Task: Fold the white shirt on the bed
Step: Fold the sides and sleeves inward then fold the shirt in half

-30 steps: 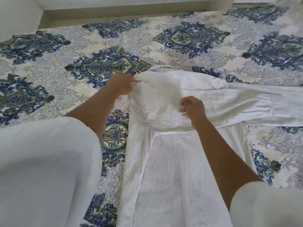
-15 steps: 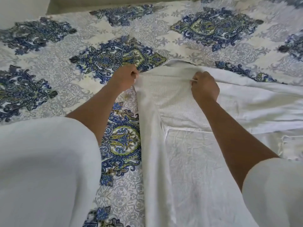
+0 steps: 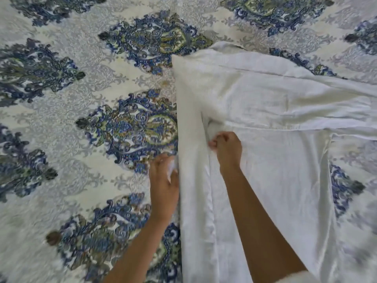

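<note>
The white shirt (image 3: 265, 103) lies spread on the bed, its left side folded inward in a long strip and one sleeve laid across toward the right edge of view. My left hand (image 3: 164, 180) rests along the shirt's folded left edge, fingers closed on a bit of white fabric. My right hand (image 3: 227, 149) is fisted on the shirt's cloth near the inner edge of the folded strip, just below the sleeve. The shirt's lower hem is out of view.
The bedspread (image 3: 81, 119), cream with blue and green ornamental medallions, covers the whole bed around the shirt. Bare bedspread stretches to the left and beyond the shirt's top edge.
Both hands have come down from the shirt's shoulder edge to the middle of the folded strip, toward me. The camera has tilted lower and closer over the bed.
</note>
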